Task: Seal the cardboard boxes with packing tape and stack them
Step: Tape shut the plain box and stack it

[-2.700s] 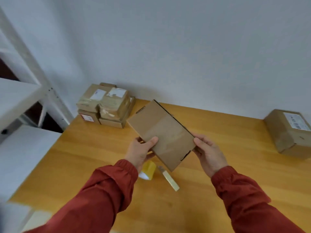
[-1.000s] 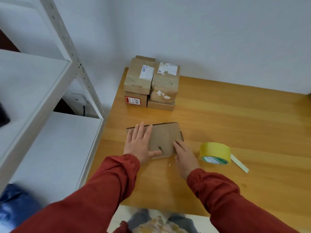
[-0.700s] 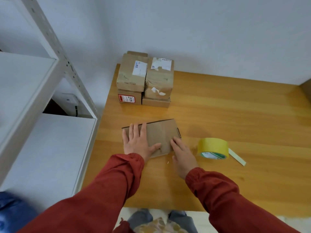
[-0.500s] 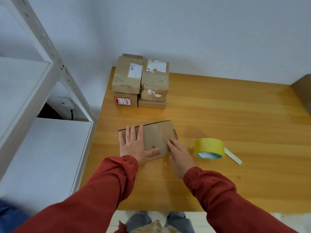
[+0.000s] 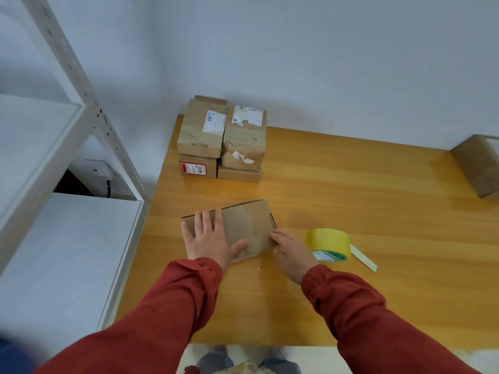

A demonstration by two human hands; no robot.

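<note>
Tape roll [image 5: 328,242] hems right hand [image 5: 293,255] (stack [image 5: 221,139] well behind).

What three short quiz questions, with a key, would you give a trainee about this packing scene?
1. True or false: the left hand lies flat on the flat brown cardboard box.
2. Where is the yellow roll of packing tape? A: in the left hand. B: on the wooden table, just right of the right hand. C: on top of the flat box.
3. Fill in: the pile of labelled brown cardboard boxes stands at the table's far ____ corner.
Key: 1 true; 2 B; 3 left.
</note>
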